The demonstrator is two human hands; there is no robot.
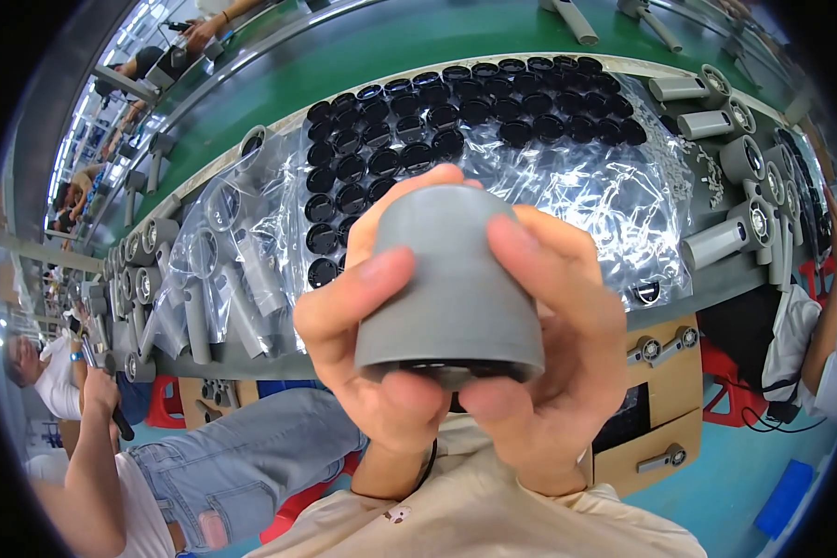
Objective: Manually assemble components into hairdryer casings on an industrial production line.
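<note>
Close in front of me, at the middle of the view, a grey cup-shaped housing (pixel 451 279) is held up with its dark open end tilted toward me. My left hand (pixel 367 372) is closed round one side, my right hand (pixel 567 372) round the other. Both thumbs or fingertips press at the lower rim, beside the black inner part. Behind it, rows of round black caps (pixel 322 272) lie on shiny clear plastic film (pixel 567 214). The housing hides some of them.
Grey handled devices with round heads (pixel 716 244) crowd the bench's right; more lie under plastic bags (pixel 242 260) at left. Small white pieces (pixel 713 177) are scattered nearby. Beyond runs a green conveyor (pixel 363 60). A co-worker (pixel 251 465) sits at left, cardboard (pixel 660 409) lies below right.
</note>
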